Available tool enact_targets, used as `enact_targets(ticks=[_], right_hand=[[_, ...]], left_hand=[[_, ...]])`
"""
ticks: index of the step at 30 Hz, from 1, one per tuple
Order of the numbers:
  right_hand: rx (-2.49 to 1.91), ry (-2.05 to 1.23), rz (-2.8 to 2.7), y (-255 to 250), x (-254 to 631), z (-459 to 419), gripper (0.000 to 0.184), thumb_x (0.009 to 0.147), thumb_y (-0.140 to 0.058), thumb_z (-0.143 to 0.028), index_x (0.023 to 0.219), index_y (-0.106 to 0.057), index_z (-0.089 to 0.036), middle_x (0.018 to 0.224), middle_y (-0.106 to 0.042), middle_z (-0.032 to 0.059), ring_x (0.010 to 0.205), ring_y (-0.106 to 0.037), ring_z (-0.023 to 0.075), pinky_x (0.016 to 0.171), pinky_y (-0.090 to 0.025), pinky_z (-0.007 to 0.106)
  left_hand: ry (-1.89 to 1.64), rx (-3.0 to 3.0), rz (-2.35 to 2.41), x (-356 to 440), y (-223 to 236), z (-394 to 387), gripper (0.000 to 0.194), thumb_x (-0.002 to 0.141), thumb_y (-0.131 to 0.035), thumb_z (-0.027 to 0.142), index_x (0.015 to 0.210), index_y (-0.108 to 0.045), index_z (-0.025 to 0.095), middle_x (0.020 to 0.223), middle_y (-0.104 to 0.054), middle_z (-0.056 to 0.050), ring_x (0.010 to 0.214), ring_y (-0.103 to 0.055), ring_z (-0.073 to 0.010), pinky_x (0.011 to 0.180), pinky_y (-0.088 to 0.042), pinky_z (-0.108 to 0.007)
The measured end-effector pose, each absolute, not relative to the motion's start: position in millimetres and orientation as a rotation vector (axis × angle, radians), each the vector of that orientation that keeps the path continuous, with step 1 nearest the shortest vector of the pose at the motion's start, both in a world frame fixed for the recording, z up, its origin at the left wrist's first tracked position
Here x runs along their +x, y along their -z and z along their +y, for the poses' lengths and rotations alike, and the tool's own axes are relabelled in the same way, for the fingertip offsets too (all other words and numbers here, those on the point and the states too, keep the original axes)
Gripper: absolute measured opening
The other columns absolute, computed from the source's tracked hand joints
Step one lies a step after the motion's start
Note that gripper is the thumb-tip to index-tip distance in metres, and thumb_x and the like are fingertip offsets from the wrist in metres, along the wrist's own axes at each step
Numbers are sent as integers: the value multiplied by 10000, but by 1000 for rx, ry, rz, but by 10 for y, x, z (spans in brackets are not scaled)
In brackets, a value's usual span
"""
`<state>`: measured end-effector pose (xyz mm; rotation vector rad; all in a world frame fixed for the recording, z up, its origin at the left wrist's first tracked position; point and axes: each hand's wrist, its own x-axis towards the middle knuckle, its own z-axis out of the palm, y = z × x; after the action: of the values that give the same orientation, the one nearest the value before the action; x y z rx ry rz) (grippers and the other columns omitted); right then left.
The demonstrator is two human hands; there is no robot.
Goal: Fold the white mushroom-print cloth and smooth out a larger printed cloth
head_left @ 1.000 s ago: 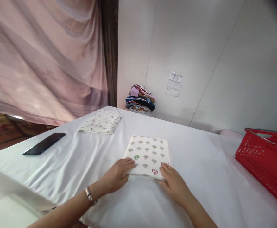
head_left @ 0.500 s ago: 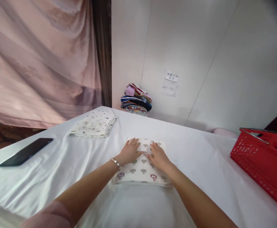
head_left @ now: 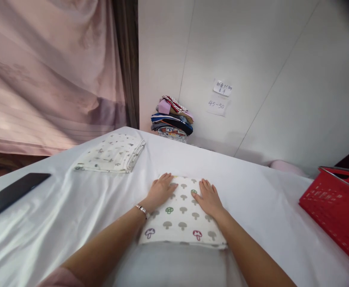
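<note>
A folded white cloth (head_left: 182, 217) printed with grey, green, purple and red mushrooms lies flat in front of me. My left hand (head_left: 160, 192) rests on its far left part, fingers stretched out and a silver bracelet on the wrist. Palm down, my right hand (head_left: 209, 198) lies along the far right edge of the same cloth, fingers slightly spread. Neither hand grips anything. Further off to the left, a second folded white cloth (head_left: 111, 153) with small dark prints sits on the white-covered table (head_left: 252, 235).
A dark flat tablet-like device (head_left: 15, 194) lies at the left edge. On the right stands a red plastic basket (head_left: 336, 207) with a metal handle. Behind the table's far edge is a pile of folded clothes (head_left: 172, 117). Paper notes (head_left: 217, 105) hang on the wall; a pink curtain (head_left: 51, 71) hangs left.
My hands have moved apart, outward to the two sides of the mushroom-print cloth, showing more of its middle. The camera view has shifted slightly, closer to the cloth.
</note>
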<state>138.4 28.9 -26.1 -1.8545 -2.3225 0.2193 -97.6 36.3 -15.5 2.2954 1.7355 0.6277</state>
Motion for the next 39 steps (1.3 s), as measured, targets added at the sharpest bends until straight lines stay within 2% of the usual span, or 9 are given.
enact_targets(ticks=[4, 8, 10, 12, 14, 18, 23, 30, 39], right_hand=[[-1845, -222, -2313, 279, 1396, 280, 711, 843, -278, -589, 1365, -289, -106, 1455, -185, 126, 1340, -116, 246, 1067, -77, 434], [-1848, -208, -2258, 191, 1414, 391, 591, 866, -290, -528, 1321, -373, -161, 1427, -278, 109, 1321, -189, 253, 1050, -128, 448], [-1819, -142, -2225, 121, 1411, 505, 514, 877, -304, -472, 1279, -426, -176, 1357, -397, 115, 1272, -293, 259, 1020, -191, 436], [-1773, -134, -2231, 66, 1393, 624, 464, 887, -301, -434, 1230, -473, -174, 1207, -539, 115, 1148, -439, 244, 959, -280, 380], [-1739, -155, -2261, 45, 1364, 711, 434, 895, -295, -418, 1174, -518, -171, 1040, -616, 94, 1004, -524, 214, 883, -334, 324], [-1719, -50, -2313, 57, 1307, 761, 387, 906, -288, -413, 968, -600, -192, 876, -615, 63, 891, -531, 195, 799, -340, 294], [-1746, 85, -2372, 52, 1285, 787, 412, 911, -278, -423, 777, -592, -192, 798, -595, 59, 833, -518, 198, 742, -326, 302], [-1792, 94, -2405, 115, 1293, 860, 456, 918, -241, -426, 734, -587, -193, 773, -609, 64, 785, -534, 201, 703, -328, 312], [-1743, 112, -2371, 173, 1328, 839, 422, 914, -254, -415, 735, -569, -201, 751, -597, 53, 785, -538, 203, 708, -340, 313]], left_hand=[[-749, 2154, 1729, -1102, 108, 607, 425, 867, -333, 413, 1116, -561, 155, 1156, -572, -105, 1097, -487, -223, 930, -361, -352], [-803, 1874, 1650, -1146, 103, 773, 407, 835, -361, 468, 969, -629, 192, 1015, -627, -56, 899, -579, -188, 786, -433, -269], [-815, 1729, 1627, -1148, 114, 808, 379, 799, -412, 490, 915, -639, 209, 962, -642, -29, 828, -591, -169, 696, -442, -234], [-815, 1631, 1594, -1158, 124, 822, 375, 766, -455, 502, 913, -637, 209, 880, -651, -16, 763, -590, -157, 635, -436, -220], [-791, 1588, 1556, -1179, 123, 823, 401, 740, -479, 521, 929, -631, 201, 810, -647, -11, 707, -581, -151, 597, -429, -221], [-735, 1679, 1566, -1213, 83, 818, 425, 678, -530, 574, 856, -634, 202, 821, -639, -13, 711, -573, -158, 590, -408, -228], [-728, 1741, 1651, -1180, 46, 835, 390, 700, -503, 576, 736, -612, 203, 736, -623, -2, 681, -564, -157, 568, -370, -238], [-706, 1664, 1721, -1148, 67, 817, 368, 721, -488, 554, 756, -606, 207, 661, -605, 5, 619, -564, -148, 550, -363, -236], [-750, 1690, 1722, -1147, 105, 812, 348, 716, -513, 545, 736, -607, 210, 713, -620, 5, 682, -567, -159, 566, -359, -234]])
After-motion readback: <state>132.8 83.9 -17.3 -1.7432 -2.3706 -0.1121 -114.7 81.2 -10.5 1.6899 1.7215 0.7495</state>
